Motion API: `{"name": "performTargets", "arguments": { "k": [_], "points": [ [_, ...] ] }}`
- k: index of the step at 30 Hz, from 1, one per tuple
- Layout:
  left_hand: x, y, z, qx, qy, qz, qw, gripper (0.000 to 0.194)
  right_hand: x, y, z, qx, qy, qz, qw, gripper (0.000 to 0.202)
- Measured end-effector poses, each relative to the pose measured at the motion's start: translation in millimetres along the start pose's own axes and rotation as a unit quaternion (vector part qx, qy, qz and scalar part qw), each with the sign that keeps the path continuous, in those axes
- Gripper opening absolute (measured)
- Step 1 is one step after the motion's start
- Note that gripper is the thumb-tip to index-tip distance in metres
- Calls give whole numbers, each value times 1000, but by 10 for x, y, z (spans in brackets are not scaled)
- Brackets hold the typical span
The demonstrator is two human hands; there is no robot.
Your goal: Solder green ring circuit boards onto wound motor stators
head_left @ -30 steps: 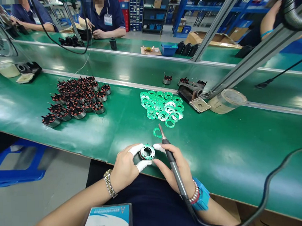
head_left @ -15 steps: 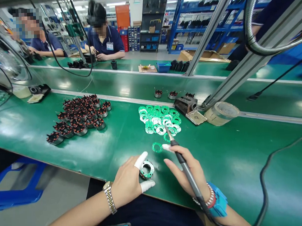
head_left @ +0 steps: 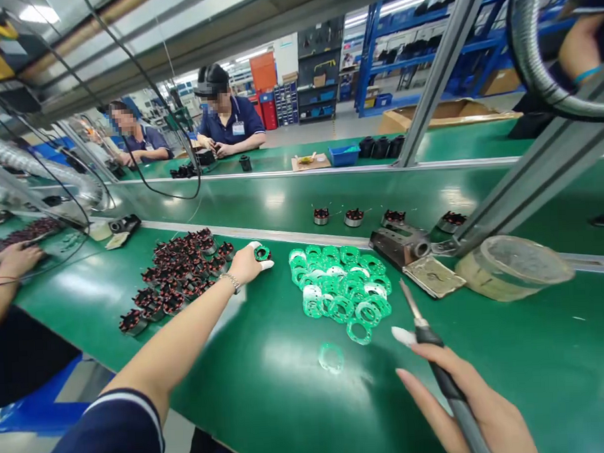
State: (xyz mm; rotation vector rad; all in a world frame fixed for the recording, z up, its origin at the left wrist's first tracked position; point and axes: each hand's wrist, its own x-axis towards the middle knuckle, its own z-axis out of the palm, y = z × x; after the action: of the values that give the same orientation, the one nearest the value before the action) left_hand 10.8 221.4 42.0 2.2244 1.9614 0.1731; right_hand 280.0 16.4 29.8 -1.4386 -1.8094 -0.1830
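Observation:
My left hand, with white finger cots, is stretched far forward, its thumb and finger around a motor stator topped by a green ring board. It is beside the right edge of a cluster of copper-wound stators. My right hand holds a soldering iron by its dark handle, thumb and index finger apart, tip pointing up and left. Between my hands lies a spread pile of green ring-shaped circuit boards. One loose ring board lies nearer to me.
A metal soldering stand, a square pad and a clear round tub stand at the right. Several stators sit beyond the metal rail. Slanted metal posts rise at the right. Co-workers sit opposite; another person's hands are at far left.
My left hand has carried the stator from near the table's front edge forward to the stator cluster. My right hand has moved right with the soldering iron, away from the ring boards. The view has shifted.

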Motion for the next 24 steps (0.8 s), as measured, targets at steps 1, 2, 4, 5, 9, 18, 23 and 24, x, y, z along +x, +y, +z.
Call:
{"name": "performTargets", "arguments": {
  "k": [1, 2, 4, 5, 9, 18, 23, 24],
  "points": [
    [78, -15, 0, 10, -4, 0, 1000, 55, -11, 1, 0, -5, 3, -7, 1000, 22],
    [133, -34, -12, 20, -9, 1, 1000, 57, -19, 2, 0, -8, 3, -11, 1000, 23],
    [189, -94, -76, 42, -14, 2, 999, 63, -26, 4, 2, -6, 0, -16, 1000, 23],
    [198, -139, -124, 56, -10, -4, 998, 64, -27, 6, 6, -4, -1, -18, 1000, 23],
    [191, -367, -292, 127, 22, -72, 989, 55, -37, 18, 41, -2, 2, -29, 1000, 20],
    [177, -430, -244, 156, 30, -128, 979, 34, -28, -66, 188, 18, 0, -68, 997, 20],
    [-49, -342, -376, 143, 29, -78, 986, 32, -74, -145, 290, 37, -4, -122, 992, 22],
    [-122, -330, -394, 138, 26, -57, 988, 32, -105, -139, 328, 47, -8, -130, 990, 24]
  ]
}}
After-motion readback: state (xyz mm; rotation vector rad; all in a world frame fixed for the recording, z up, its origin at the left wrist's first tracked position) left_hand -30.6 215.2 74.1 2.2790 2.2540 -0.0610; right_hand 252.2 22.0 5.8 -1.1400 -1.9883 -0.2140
